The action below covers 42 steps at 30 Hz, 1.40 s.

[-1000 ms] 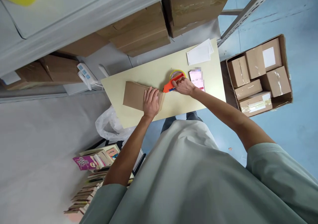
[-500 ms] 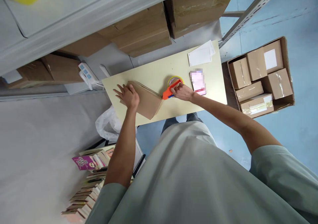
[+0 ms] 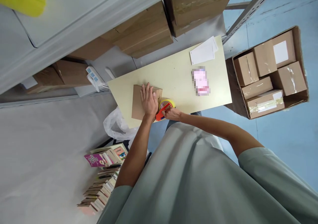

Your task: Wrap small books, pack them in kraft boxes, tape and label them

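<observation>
A brown cardboard box (image 3: 138, 101) lies on the pale table (image 3: 176, 75), near its left end. My left hand (image 3: 149, 101) rests flat on top of the box, fingers stretched out. Wrapped round an orange tape dispenser (image 3: 160, 115) with a yellow-edged roll of tape, my right hand (image 3: 172, 113) is at the box's near right corner, by the table's front edge. Whether the tape touches the cardboard I cannot tell.
A phone (image 3: 200, 81) and white paper slips (image 3: 203, 52) lie on the table's right part. A large open carton (image 3: 238, 101) with several small boxes stands on the floor at right. Shelved cartons (image 3: 146, 28) are behind; stacked books (image 3: 99, 187) and a plastic bag (image 3: 115, 124) are at left.
The box has turned and sits squarer to me. My left hand has shifted right across it. My right hand has brought the tape dispenser closer to me and slightly left.
</observation>
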Available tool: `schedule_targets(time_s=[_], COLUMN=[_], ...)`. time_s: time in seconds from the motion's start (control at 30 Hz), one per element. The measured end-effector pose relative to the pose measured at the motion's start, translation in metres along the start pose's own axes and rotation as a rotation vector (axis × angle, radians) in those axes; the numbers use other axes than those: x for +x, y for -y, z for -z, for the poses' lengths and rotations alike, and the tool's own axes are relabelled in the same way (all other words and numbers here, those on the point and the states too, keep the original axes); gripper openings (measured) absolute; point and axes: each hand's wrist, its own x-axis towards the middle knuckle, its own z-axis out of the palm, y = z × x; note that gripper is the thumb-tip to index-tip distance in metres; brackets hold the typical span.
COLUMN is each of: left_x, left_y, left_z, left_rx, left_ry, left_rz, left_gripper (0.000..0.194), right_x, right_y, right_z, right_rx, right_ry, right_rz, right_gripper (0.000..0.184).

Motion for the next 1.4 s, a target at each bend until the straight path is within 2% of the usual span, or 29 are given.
schedule_targets(time_s=[0.07,0.13,0.23,0.3,0.37,0.43,0.6,0.8,0.87,0.93,1.0,1.1,1.23,1.4], left_x=[-0.001,-0.002,-0.002,-0.003,-0.004,-0.004,-0.004,0.000,0.004,0.010,0.017,0.025,0.020,-0.016], left_y=[0.001,0.003,0.003,0.003,0.003,0.003,0.004,0.009,0.019,0.031,0.043,0.049,0.023,-0.023], left_z=[0.000,-0.001,-0.002,-0.001,-0.001,-0.001,-0.001,0.013,0.018,0.020,0.018,0.012,0.006,-0.007], left_rx=[-0.010,-0.026,-0.025,-0.016,-0.022,-0.034,0.019,0.024,0.035,0.062,0.083,0.092,0.064,-0.049], left_ry=[-0.013,-0.016,-0.020,-0.022,-0.015,-0.003,-0.018,0.060,-0.020,-0.154,-0.233,-0.254,-0.189,0.012], left_rz=[-0.010,-0.012,-0.024,-0.036,-0.040,-0.044,-0.089,-0.173,-0.083,0.076,0.196,0.213,0.107,-0.049], left_gripper=[0.059,0.058,0.057,0.057,0.057,0.057,0.057,0.061,0.065,0.070,0.071,0.067,0.064,0.059], right_x=[-0.002,-0.008,-0.018,-0.024,-0.024,-0.019,0.001,-0.003,-0.005,-0.005,-0.007,-0.015,-0.036,-0.045], right_y=[-0.009,-0.029,-0.076,-0.108,-0.129,-0.139,-0.136,-0.135,-0.134,-0.134,-0.135,-0.134,-0.112,-0.058], right_z=[0.000,0.004,0.019,0.032,0.044,0.053,0.059,0.058,0.059,0.060,0.062,0.061,0.048,0.023], right_rx=[0.000,-0.010,-0.052,-0.085,-0.106,-0.112,-0.123,-0.156,-0.166,-0.171,-0.175,-0.190,-0.192,-0.122], right_ry=[0.010,0.024,0.031,-0.015,-0.041,-0.048,-0.042,-0.052,-0.046,-0.043,-0.044,-0.044,-0.018,-0.005], right_rz=[-0.043,-0.134,-0.318,-0.417,-0.441,-0.435,-0.390,-0.367,-0.374,-0.377,-0.371,-0.328,-0.207,-0.094], right_gripper=[0.044,0.047,0.048,0.045,0.043,0.042,0.047,0.047,0.047,0.047,0.047,0.046,0.046,0.047])
